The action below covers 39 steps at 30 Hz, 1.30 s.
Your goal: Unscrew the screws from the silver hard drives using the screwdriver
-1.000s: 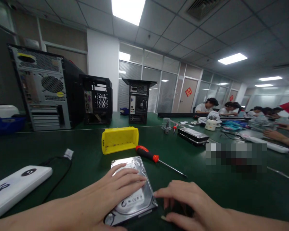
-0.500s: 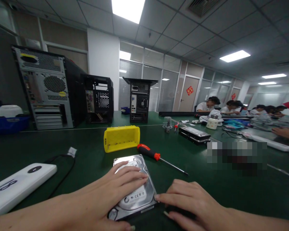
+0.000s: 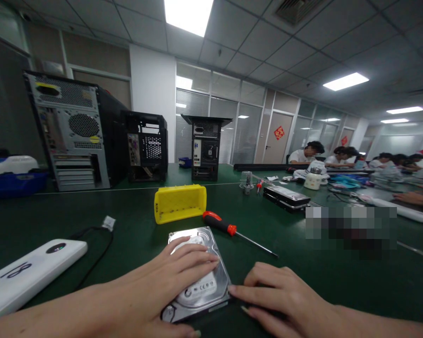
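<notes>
A silver hard drive lies label side up on the green table in front of me. My left hand is laid over it, fingers across the top and thumb by the near edge, holding it against the table. At the drive's right corner is my right hand, its index fingertip touching the corner. The right thumb is apart from that finger, and I see nothing between them. Just beyond the drive lies a red and black screwdriver, its shaft pointing right. Behind it, a yellow bin rests on its side with small dark bits inside.
At left lies a white power bank with a black cable. Computer cases stand along the back. Stacked drives and a white jar are at right. Several people sit farther off.
The whole view has shifted slightly to the right. Both hands keep nearly the same place on and beside the hard drive.
</notes>
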Each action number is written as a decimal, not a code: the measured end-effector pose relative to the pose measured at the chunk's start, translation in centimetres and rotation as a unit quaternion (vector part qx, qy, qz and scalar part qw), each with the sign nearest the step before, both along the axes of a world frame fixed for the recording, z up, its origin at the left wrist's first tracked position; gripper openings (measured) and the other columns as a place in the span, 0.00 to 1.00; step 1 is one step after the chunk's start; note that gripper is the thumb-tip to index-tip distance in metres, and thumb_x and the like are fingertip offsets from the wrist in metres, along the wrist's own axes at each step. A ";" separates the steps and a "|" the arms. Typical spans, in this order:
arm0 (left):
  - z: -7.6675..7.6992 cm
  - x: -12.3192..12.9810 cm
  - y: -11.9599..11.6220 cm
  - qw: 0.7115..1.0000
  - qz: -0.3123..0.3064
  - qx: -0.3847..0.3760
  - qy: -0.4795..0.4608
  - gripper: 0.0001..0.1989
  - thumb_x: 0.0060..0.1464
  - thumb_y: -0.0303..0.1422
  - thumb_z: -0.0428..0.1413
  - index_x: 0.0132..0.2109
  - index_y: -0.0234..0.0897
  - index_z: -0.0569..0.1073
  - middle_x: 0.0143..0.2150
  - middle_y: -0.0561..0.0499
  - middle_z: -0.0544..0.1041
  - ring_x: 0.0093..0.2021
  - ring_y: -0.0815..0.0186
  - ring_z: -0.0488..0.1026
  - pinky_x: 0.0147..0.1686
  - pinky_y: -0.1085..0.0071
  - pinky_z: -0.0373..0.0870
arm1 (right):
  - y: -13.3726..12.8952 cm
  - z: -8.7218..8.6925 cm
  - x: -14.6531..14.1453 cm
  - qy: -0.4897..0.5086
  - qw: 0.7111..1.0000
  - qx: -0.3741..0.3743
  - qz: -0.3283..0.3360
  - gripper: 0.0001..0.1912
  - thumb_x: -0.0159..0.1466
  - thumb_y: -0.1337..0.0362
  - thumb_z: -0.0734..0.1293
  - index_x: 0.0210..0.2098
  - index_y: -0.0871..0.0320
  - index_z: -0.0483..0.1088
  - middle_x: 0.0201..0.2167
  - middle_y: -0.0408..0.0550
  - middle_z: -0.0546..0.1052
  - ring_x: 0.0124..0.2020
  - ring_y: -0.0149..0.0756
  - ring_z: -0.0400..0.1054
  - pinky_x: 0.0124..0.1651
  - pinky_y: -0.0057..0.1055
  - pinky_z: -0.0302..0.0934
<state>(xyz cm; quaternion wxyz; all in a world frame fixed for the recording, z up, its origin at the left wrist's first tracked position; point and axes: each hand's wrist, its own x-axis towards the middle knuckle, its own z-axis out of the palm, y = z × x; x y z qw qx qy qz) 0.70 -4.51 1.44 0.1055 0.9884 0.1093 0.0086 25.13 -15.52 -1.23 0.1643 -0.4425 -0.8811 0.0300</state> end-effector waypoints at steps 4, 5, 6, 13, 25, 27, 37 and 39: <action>0.1 0.1 0.0 1.000 -0.001 0.012 0.003 0.37 0.52 0.43 0.56 0.65 0.43 0.51 0.67 0.48 0.53 0.66 0.49 0.49 0.62 0.49 0.49 | 0.1 0.0 -0.1 -0.011 1.000 0.010 -0.001 0.19 0.64 0.69 0.58 0.52 0.57 0.69 0.37 0.51 0.75 0.35 0.36 0.69 0.34 0.28 0.63; 0.0 0.1 0.0 1.000 -0.003 0.014 0.000 0.37 0.51 0.43 0.56 0.65 0.43 0.52 0.67 0.48 0.53 0.65 0.49 0.49 0.62 0.49 0.49 | 0.1 0.0 -0.1 -0.013 1.000 0.009 -0.001 0.19 0.64 0.70 0.58 0.53 0.57 0.69 0.37 0.51 0.75 0.35 0.35 0.69 0.34 0.28 0.63; 0.0 0.1 0.1 1.000 -0.004 0.014 -0.003 0.37 0.51 0.43 0.56 0.65 0.44 0.52 0.67 0.48 0.53 0.65 0.49 0.49 0.61 0.50 0.50 | 0.0 0.0 -0.1 -0.016 1.000 0.011 -0.001 0.20 0.64 0.70 0.58 0.53 0.56 0.69 0.37 0.51 0.75 0.35 0.35 0.69 0.34 0.28 0.63; 0.1 -0.1 -0.1 1.000 -0.011 -0.004 -0.026 0.35 0.51 0.40 0.57 0.64 0.44 0.55 0.66 0.48 0.56 0.65 0.50 0.51 0.61 0.51 0.52 | 0.0 0.1 0.0 -0.019 1.000 0.007 0.000 0.21 0.63 0.71 0.57 0.54 0.56 0.68 0.37 0.51 0.75 0.36 0.36 0.69 0.34 0.29 0.63; 0.2 0.1 -0.1 0.998 -0.040 -0.027 -0.047 0.33 0.53 0.37 0.57 0.64 0.46 0.54 0.63 0.49 0.61 0.63 0.54 0.56 0.63 0.52 0.46 | 0.1 -0.3 0.5 0.052 0.996 0.067 0.023 0.22 0.62 0.72 0.59 0.55 0.53 0.65 0.37 0.48 0.76 0.35 0.35 0.70 0.34 0.29 0.64; 0.2 0.1 -0.1 0.997 -0.044 -0.030 -0.051 0.33 0.54 0.37 0.56 0.64 0.47 0.54 0.63 0.49 0.61 0.62 0.54 0.57 0.63 0.52 0.45 | 0.8 0.3 1.0 0.073 0.992 0.106 0.019 0.22 0.63 0.72 0.59 0.56 0.53 0.64 0.39 0.48 0.75 0.38 0.34 0.69 0.38 0.30 0.63; 0.6 0.1 -0.5 0.998 -0.049 -0.038 -0.025 0.31 0.55 0.35 0.54 0.64 0.49 0.53 0.64 0.49 0.60 0.63 0.55 0.56 0.63 0.50 0.44 | 13.7 3.5 -0.3 -0.034 0.979 -0.127 -0.154 0.40 0.61 0.46 0.60 0.62 0.68 0.53 0.56 0.65 0.64 0.54 0.52 0.61 0.56 0.46 0.55; 0.6 0.0 -0.5 0.998 -0.055 -0.035 -0.023 0.31 0.56 0.35 0.53 0.64 0.49 0.53 0.64 0.49 0.60 0.63 0.54 0.56 0.63 0.49 0.43 | 15.4 3.0 -0.9 -0.042 0.976 -0.154 -0.148 0.37 0.61 0.48 0.60 0.61 0.69 0.55 0.54 0.65 0.65 0.53 0.52 0.63 0.55 0.45 0.57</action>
